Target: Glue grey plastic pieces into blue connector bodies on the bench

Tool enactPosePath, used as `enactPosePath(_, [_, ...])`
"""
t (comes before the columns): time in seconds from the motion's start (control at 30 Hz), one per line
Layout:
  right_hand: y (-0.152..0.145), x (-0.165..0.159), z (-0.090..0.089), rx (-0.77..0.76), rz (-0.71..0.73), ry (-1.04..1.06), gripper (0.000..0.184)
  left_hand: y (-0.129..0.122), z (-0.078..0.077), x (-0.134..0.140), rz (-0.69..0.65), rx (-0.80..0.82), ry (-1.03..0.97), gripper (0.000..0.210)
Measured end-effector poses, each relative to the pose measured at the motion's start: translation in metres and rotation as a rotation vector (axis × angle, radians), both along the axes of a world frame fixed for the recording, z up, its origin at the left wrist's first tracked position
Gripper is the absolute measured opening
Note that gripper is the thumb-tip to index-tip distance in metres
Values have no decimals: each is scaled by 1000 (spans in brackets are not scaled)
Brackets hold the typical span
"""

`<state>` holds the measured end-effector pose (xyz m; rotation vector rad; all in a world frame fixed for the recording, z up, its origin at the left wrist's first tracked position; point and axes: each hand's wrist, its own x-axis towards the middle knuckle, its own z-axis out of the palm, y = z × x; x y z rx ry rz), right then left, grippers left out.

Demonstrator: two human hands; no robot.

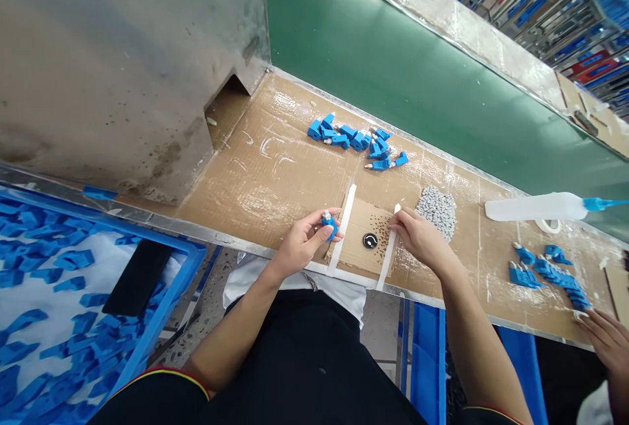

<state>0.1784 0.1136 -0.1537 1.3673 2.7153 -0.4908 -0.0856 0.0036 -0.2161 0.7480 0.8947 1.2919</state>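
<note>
A small blue plastic part (pixel 330 228) with a whitish tip is gripped between the thumb and fingers of my left hand (pixel 301 245). My right hand (pixel 417 234) has its fingertips pinched together over the right white tape strip (pixel 386 261). Whatever they hold, if anything, is hidden. Between the two tape strips lies a cardboard square (pixel 358 251), with many tiny dark pieces (pixel 378 225) scattered on its right side. A small round black dish (pixel 370 241) rests among them. Just beyond my right hand sits a pile of small grey pieces (pixel 436 207).
Blue parts (pixel 348 137) lie loosely toward the green wall (pixel 393 52). At right are a white squeeze bottle (pixel 535 206), a tape roll (pixel 547 225), more blue parts (pixel 555 271) and another person's hand (pixel 607 340). A metal panel (pixel 122 65) and a blue crate (pixel 170 307) flank the left.
</note>
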Motion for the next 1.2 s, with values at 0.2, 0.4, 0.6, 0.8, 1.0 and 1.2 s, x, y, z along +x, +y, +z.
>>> enactPosePath(0.2, [2,-1,-6,53,-25,-34,18,0,1,0,8,2,-2,49])
enactPosePath(0.4, [-7,-5,9,74,-68,161,16,1,2,1,-3,7,-42,41])
enactPosePath(0.6, [-62,-53,21,61,-167,647,15,0,4,1,-80,30,-56,39])
enactPosePath(0.8, [-96,-99,-5,-121,-293,933,15,1,8,0,-36,86,20,40])
enactPosePath(1.0, [-96,-108,-19,-168,-367,978,15,2,7,1,-37,112,42,41])
enactPosePath(1.2, [-96,-112,-22,-111,-347,1003,12,4,7,1,-16,152,56,38])
